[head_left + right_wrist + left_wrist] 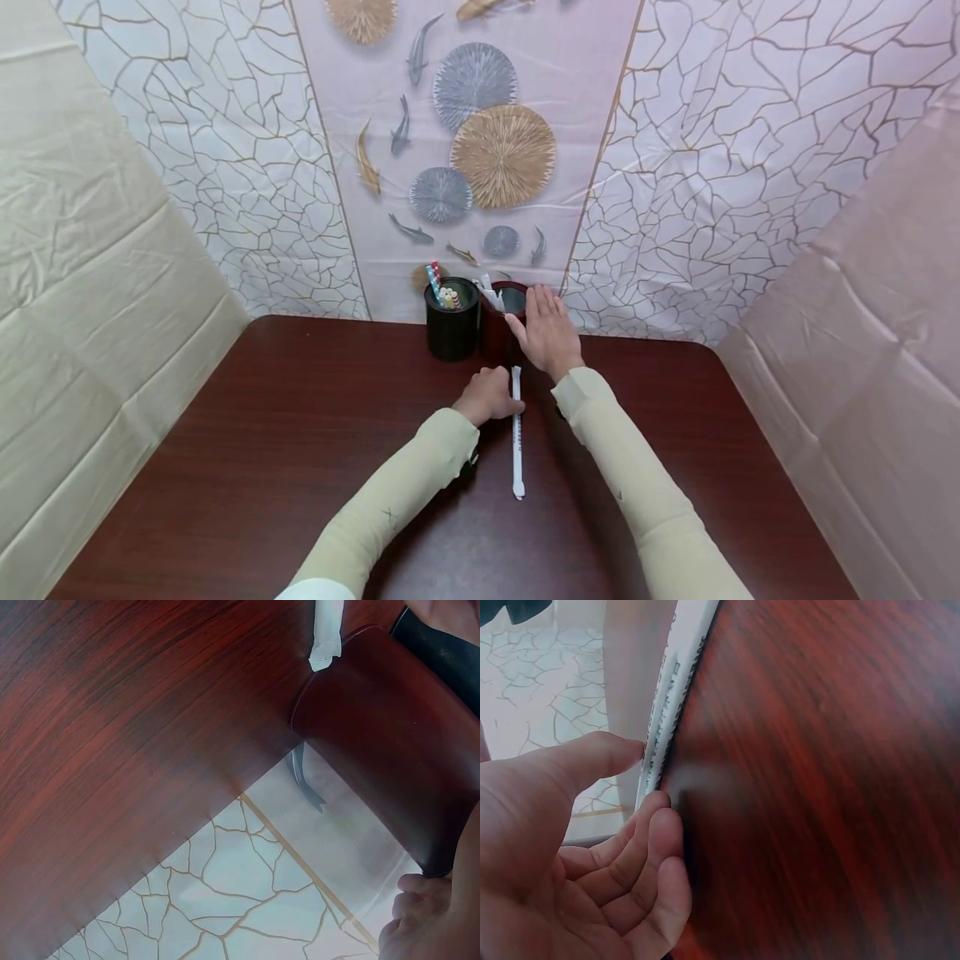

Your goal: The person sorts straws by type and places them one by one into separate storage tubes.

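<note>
My left hand (491, 395) pinches a long white straw in a printed paper wrapper (517, 454), which lies on the table. In the left wrist view, the thumb touches one edge of the wrapped straw (676, 675) and curled fingers lie at its other side. Against the side of a dark red cup (390, 727) rests my right hand (550, 332), its fingers straight and its thumb by the rim. White wrapped straws (491, 293) stick out of this cup. Next to it on the left is a black cup (452, 333) with several colored paper straws (442, 287).
Both cups stand at the far edge of a dark red-brown wooden table (300, 467). A patterned cloth backdrop (675, 167) hangs close behind them. Beige cloth walls flank the table at left and right.
</note>
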A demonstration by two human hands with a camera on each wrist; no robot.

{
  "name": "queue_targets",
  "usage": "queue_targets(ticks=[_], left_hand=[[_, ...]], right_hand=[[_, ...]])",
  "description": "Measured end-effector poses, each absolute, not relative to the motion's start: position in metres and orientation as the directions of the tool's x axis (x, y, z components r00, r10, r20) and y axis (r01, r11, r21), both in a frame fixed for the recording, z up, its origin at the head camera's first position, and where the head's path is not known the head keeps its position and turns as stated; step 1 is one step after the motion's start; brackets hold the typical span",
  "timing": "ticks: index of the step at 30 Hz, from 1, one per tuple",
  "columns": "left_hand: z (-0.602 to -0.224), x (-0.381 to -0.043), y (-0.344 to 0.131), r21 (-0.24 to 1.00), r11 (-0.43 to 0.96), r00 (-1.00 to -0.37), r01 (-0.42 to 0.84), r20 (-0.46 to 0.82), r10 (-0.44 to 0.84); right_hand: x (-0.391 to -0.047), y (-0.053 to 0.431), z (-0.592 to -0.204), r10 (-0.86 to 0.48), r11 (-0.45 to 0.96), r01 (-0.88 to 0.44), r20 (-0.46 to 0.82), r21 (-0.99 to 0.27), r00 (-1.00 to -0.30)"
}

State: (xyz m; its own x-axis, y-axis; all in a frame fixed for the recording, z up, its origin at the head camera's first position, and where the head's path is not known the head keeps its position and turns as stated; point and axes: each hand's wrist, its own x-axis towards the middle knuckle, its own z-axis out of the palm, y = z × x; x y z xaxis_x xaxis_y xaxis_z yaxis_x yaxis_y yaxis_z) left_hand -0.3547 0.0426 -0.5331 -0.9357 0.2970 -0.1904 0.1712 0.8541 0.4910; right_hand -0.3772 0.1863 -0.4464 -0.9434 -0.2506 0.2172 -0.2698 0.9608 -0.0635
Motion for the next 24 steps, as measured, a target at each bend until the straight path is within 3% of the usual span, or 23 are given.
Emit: queue_targets(ticks=[9, 16, 24], left_hand=[[-0.530, -0.352, 0.047, 0.509, 0.853, -0.939, 0.111, -0.229, 0.258], [-0.497, -0.329, 0.043, 0.539, 0.839, -0.938, 0.074, -0.249, 0.243], [-0.506, -0.338, 0.040, 0.540, 0.839, -0.937, 0.070, -0.253, 0.241]], right_hand=[[-0.379, 0.187, -0.447, -0.249, 0.962, -0.266, 0.197, -0.060, -0.948], [-0.378, 0.188, -0.446, -0.249, 0.961, -0.267, 0.206, -0.069, -0.946], [-0.377, 0.187, -0.447, -0.254, 0.960, -0.273, 0.217, -0.063, -0.942]])
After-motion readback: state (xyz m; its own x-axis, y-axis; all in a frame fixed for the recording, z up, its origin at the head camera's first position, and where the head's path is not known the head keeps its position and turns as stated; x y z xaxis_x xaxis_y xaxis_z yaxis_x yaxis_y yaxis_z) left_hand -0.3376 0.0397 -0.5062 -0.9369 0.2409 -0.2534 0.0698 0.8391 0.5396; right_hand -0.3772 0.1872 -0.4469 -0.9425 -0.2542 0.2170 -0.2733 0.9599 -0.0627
